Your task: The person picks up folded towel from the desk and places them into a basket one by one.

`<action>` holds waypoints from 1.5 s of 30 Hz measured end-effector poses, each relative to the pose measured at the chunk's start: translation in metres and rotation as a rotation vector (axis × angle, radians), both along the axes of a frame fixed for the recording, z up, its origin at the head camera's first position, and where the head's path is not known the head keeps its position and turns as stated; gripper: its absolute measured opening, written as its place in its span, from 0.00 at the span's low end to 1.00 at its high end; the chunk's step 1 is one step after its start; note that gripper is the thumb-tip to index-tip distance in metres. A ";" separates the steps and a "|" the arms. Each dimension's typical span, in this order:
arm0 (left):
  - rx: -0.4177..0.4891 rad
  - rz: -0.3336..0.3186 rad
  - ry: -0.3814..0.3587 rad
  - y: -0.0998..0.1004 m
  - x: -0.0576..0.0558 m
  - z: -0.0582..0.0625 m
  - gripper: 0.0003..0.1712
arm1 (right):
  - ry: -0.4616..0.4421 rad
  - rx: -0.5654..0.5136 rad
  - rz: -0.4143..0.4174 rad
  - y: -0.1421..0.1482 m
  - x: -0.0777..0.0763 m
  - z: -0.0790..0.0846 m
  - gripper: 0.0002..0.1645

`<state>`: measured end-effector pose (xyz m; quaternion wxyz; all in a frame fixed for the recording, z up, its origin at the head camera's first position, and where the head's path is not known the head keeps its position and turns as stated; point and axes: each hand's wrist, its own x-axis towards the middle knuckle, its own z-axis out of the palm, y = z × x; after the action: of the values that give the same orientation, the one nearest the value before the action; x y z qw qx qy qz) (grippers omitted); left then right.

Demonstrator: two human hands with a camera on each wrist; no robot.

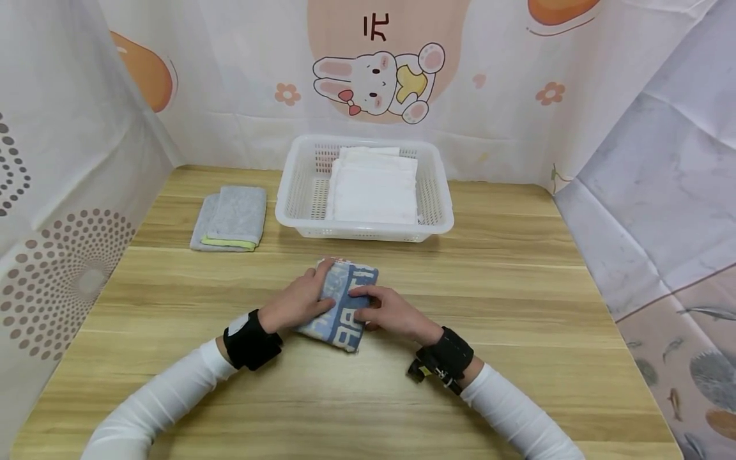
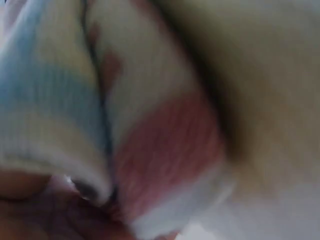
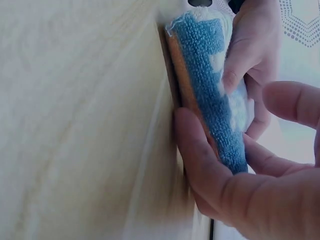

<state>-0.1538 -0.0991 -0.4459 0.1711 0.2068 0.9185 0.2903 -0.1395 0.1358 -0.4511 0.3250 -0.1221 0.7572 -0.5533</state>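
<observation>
A folded blue towel with white lettering is at the middle of the table. My left hand grips its left side, the thumb lying on top. At the right edge my right hand pinches the towel, with fingers on its upper face and a digit low against its side. In the right wrist view, the towel shows a thick folded edge with an orange layer below the blue one, close over the table. Blurred red and cream bands of the towel fill the middle of the left wrist view.
Behind the towel stands a white plastic basket holding folded white cloths. To its left lies a small stack of grey cloths with a yellow-green edge. A printed curtain hangs along the table's back edge.
</observation>
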 end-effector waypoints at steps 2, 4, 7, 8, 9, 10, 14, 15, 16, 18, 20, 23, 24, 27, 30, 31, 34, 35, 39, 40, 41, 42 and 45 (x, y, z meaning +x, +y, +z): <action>0.048 0.007 -0.021 0.000 0.000 -0.002 0.46 | -0.037 -0.021 -0.005 0.000 0.001 0.001 0.31; 0.090 0.013 -0.042 0.001 0.001 -0.002 0.46 | -0.057 -0.044 -0.002 0.000 0.002 0.001 0.33; 0.138 0.013 -0.065 0.000 0.001 -0.003 0.44 | -0.088 -0.073 0.010 0.000 0.004 0.001 0.36; 0.152 0.008 -0.072 0.000 0.002 -0.002 0.44 | -0.088 -0.069 0.019 0.001 0.004 0.001 0.37; 0.166 -0.001 -0.076 0.000 0.002 -0.002 0.42 | -0.087 -0.065 0.032 0.001 0.005 0.002 0.37; 0.174 -0.011 -0.080 0.001 0.002 -0.002 0.41 | -0.090 -0.060 0.042 0.001 0.005 0.002 0.38; 0.199 -0.054 -0.092 0.001 0.005 -0.003 0.31 | -0.067 -0.031 0.084 0.003 0.007 0.002 0.38; 0.203 -0.063 -0.095 0.001 0.005 -0.003 0.29 | -0.060 -0.026 0.086 0.003 0.008 0.002 0.38; 0.208 -0.071 -0.096 0.002 0.006 -0.002 0.27 | -0.052 -0.022 0.085 0.004 0.008 0.002 0.37; 0.222 -0.088 -0.090 0.001 0.007 -0.002 0.23 | -0.030 -0.019 0.077 0.005 0.009 0.002 0.36; 0.226 -0.102 -0.073 0.001 0.008 0.000 0.22 | 0.000 -0.017 0.070 0.006 0.009 0.002 0.35; 0.233 -0.116 -0.049 0.000 0.009 0.003 0.22 | 0.071 -0.008 0.066 0.006 0.010 0.003 0.35; 0.232 -0.116 -0.044 0.000 0.009 0.005 0.22 | 0.097 0.000 0.067 0.006 0.011 0.004 0.35; 0.226 -0.111 -0.041 0.000 0.011 0.009 0.24 | 0.183 0.025 0.069 0.006 0.012 0.006 0.36; 0.224 -0.110 -0.043 0.001 0.012 0.012 0.25 | 0.238 0.045 0.069 0.006 0.013 0.009 0.37; 0.227 -0.110 -0.042 0.001 0.013 0.013 0.25 | 0.252 0.050 0.069 0.007 0.014 0.010 0.37; 0.237 -0.113 -0.032 0.002 0.015 0.017 0.26 | 0.282 0.069 0.067 0.008 0.015 0.014 0.37; 0.237 -0.117 -0.022 0.002 0.016 0.018 0.27 | 0.290 0.074 0.067 0.008 0.015 0.015 0.37; 0.228 -0.126 0.014 0.003 0.018 0.023 0.28 | 0.305 0.087 0.055 0.010 0.016 0.021 0.37; 0.224 -0.131 0.025 0.003 0.018 0.024 0.29 | 0.304 0.088 0.050 0.011 0.016 0.022 0.37; 0.222 -0.136 0.037 0.003 0.019 0.026 0.29 | 0.304 0.089 0.043 0.011 0.016 0.024 0.37; 0.221 -0.137 0.044 0.003 0.019 0.027 0.29 | 0.307 0.090 0.036 0.012 0.016 0.025 0.38; 0.220 -0.147 0.078 0.004 0.019 0.030 0.30 | 0.331 0.090 0.018 0.014 0.016 0.028 0.38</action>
<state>-0.1353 -0.0952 -0.4157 0.1322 0.3024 0.8695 0.3675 -0.1239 0.1496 -0.4228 0.2058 -0.2039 0.8232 -0.4883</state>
